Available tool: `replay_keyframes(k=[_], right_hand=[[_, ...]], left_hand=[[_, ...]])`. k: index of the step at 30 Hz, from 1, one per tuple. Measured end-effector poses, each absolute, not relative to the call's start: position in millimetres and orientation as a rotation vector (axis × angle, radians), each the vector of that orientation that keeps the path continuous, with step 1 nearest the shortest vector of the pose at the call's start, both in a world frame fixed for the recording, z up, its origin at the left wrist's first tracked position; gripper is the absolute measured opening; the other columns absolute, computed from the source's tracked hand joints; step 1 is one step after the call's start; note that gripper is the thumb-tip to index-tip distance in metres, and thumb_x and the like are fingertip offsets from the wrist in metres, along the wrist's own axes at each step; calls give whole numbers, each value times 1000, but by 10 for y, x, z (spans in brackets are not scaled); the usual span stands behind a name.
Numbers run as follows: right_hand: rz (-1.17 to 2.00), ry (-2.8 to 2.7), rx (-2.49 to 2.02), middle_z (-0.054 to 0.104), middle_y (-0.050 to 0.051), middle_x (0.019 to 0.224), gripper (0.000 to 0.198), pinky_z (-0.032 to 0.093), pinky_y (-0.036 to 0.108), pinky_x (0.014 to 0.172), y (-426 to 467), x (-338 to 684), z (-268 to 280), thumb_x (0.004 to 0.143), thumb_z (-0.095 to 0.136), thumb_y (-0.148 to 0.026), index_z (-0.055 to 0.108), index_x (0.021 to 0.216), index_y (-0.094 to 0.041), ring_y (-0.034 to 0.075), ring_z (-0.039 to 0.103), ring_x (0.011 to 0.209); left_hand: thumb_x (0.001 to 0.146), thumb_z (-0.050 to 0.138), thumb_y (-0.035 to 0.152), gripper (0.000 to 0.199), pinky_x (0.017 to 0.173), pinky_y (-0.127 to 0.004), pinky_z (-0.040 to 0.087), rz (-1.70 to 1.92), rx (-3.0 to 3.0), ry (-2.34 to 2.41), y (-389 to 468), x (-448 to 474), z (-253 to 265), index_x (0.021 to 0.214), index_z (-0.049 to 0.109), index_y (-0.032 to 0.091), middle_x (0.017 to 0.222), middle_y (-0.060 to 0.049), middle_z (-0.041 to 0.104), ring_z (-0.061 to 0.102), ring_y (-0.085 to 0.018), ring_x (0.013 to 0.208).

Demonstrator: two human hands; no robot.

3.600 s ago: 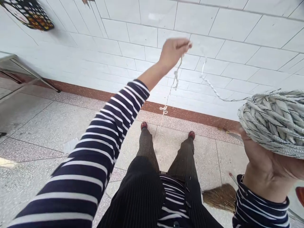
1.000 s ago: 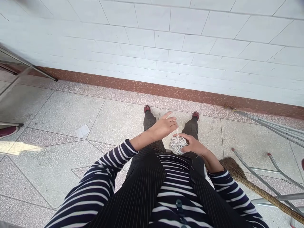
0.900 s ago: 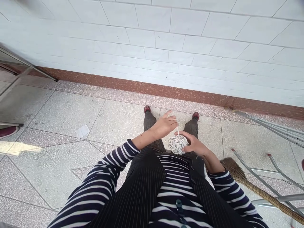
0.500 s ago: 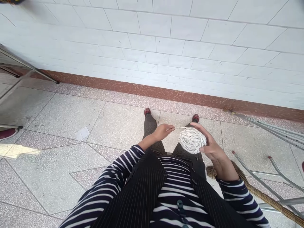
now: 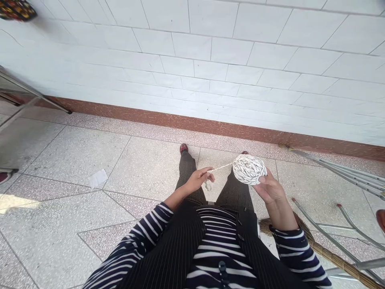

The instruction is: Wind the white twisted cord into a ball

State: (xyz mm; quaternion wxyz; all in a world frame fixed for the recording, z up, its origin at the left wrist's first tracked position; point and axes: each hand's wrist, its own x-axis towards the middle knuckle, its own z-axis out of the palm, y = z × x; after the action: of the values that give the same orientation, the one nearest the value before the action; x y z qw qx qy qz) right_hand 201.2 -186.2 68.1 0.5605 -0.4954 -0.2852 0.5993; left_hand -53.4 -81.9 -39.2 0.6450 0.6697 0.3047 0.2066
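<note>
In my right hand (image 5: 270,188) is an oval bundle of white cord (image 5: 249,169) with dark flecks, its strands wound thickly over each other. The thumb lies on the bundle's lower right side, and the other fingers are mostly hidden behind it. From the bundle's left side a single taut strand (image 5: 223,166) runs to my left hand (image 5: 199,179), which pinches it between thumb and fingers. Both hands are in front of my legs, apart from each other, with the left slightly lower than the bundle.
A white tiled wall (image 5: 192,72) with a red-brown skirting stands ahead. To the right are a straw broom (image 5: 333,257) and metal frame legs (image 5: 315,224). Another metal frame (image 5: 36,94) stands left. A white paper (image 5: 98,178) lies on the speckled floor.
The bundle has turned in my right hand and moved slightly right and up. My left hand has moved left and down, so the strand between them is longer and slanted.
</note>
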Motion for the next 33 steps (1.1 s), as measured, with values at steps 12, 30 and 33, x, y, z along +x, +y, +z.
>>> replay_keyframes(k=[12,30,33], right_hand=[[1386,-870,-1143,62,10,134,96,44,55,109,-2026,2012,1095,43,90,-55,60,130,-28,43,49,134],[1271,-833,-1173,59,6,142,81,44,52,111,-2011,2165,1218,61,78,-39,56,138,-31,38,49,136],[1547,-813,-1118,63,8,136,84,48,52,106,-2010,2105,993,53,83,-36,60,134,-28,38,56,129]], left_hand=[[97,43,30,30,86,-30,48,334,2106,850,-497,-270,-460,93,69,17,91,-6,73,66,-21,90],[85,65,52,41,82,-32,56,442,1270,859,-871,-416,-452,89,69,12,87,-7,69,65,-18,86],[85,68,52,43,89,-36,57,510,1202,732,-884,-309,-236,98,70,12,96,-9,71,66,-21,95]])
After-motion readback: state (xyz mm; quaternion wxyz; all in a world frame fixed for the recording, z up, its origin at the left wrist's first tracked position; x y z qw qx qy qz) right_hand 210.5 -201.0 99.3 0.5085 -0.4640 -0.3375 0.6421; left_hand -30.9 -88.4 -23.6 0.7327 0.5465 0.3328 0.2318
